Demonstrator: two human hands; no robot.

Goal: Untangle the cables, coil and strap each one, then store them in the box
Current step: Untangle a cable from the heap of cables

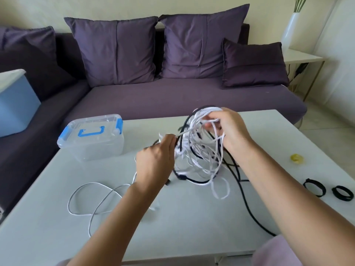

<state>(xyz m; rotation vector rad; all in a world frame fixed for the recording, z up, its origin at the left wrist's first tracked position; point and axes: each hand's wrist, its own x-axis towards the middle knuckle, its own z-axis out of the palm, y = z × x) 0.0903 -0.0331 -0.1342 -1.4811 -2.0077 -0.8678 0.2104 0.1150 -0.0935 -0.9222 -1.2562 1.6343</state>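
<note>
1. Head view, middle of the frame: the right hand [230, 129] is up above the table [192, 227]; its fingers are curled round the top of the tangle [199, 148]; the tangle is white and black cables mixed up, and it hangs down from this hand; its low loops reach the table.
2. Just left of the tangle and a bit lower: the left hand [155, 160] has its fingers closed small; it pinches one white strand of the tangle; the strand runs tight from this hand up to the right hand.
3. Lower left: a white cable [92, 198] lies on the table in big loose loops; it runs under the left arm; I cannot tell where it ends.
4. Lower right: a black cable [245, 198] runs from the tangle down across the table, under the right arm.
5. Left of the middle: the box [92, 137] stands on the table, near its far edge; it is clear, with a blue handle and blue clips; its lid is on.
6. Right edge: two black straps [315, 187] lie on the table as rings, side by side; a small yellow thing [296, 159] lies above them, too blurry to name.
7. Top: a purple sofa [172, 98] with cushions [119, 50] is behind the table; a blue bin [15, 104] sits on it at the far left; a white vase [294, 29] stands at the upper right.
</note>
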